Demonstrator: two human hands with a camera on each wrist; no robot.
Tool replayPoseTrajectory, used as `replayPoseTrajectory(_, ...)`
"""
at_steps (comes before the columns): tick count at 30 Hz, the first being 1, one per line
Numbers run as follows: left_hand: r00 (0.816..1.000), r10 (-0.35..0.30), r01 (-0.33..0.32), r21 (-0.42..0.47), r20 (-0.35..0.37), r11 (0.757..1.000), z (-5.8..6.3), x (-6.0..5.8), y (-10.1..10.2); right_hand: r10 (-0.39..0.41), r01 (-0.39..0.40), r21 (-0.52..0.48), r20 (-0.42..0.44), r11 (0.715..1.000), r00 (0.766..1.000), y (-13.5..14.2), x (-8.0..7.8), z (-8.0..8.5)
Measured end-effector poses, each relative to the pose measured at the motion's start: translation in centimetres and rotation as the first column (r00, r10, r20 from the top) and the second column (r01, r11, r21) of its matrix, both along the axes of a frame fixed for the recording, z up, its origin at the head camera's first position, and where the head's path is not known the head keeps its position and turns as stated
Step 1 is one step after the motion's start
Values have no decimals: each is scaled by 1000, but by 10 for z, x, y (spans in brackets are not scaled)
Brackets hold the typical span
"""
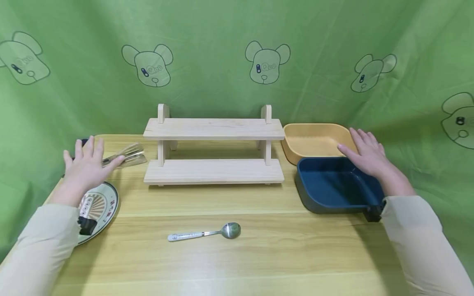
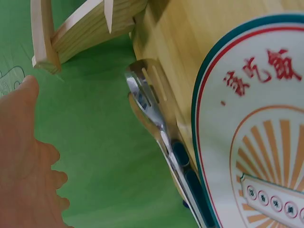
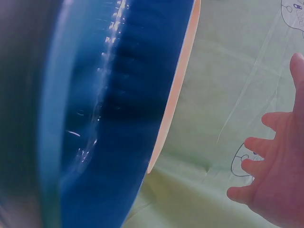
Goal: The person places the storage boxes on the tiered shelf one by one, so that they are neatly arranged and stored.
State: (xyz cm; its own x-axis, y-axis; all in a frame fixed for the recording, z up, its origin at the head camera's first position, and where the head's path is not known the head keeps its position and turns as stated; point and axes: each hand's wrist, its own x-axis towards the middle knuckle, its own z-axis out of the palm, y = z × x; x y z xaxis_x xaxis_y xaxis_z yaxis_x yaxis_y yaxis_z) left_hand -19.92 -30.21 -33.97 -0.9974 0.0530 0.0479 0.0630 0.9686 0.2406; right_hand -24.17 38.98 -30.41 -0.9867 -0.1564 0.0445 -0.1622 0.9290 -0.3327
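Observation:
My left hand (image 1: 87, 168), fingers spread and holding nothing, hovers at the table's left side. Below it lies a round white plate (image 1: 110, 201) with a green rim and red lettering, partly hidden by the sleeve. Beyond the plate are metal tongs (image 2: 154, 114) with slotted heads and dark blue handle parts. My right hand (image 1: 370, 158) is spread over the right side of a deep blue rectangular dish (image 1: 333, 189), gripping nothing. A yellow-orange dish (image 1: 311, 142) stands behind the blue one, its right end near my fingers.
A two-tier wooden shelf (image 1: 214, 172) stands at the back middle. In front of it, a metal spoon (image 1: 230, 231) with a pale patterned handle lies on the wooden table (image 1: 259, 263). Behind hangs a green curtain (image 1: 211, 49) printed with bear heads.

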Motion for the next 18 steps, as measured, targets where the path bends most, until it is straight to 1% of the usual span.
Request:
replayPoseTrajectory(6,1000,-15,15,-9,1,1000,-6,2,8,9,-10,-34,-25,999,1000,8,5,-6)
replayPoseTrajectory(11,999,-40,40,-4,-1,999,-6,2,14,20,-23,-70,-47,997,999,16,8,-11)
replayPoseTrajectory(14,999,-51,52,-7,11,999,-6,3,19,24,-28,-96,-45,995,999,21,11,-13)
replayPoseTrajectory(18,998,-62,62,-12,28,998,-10,4,23,26,-28,-130,-22,991,999,28,17,-15)
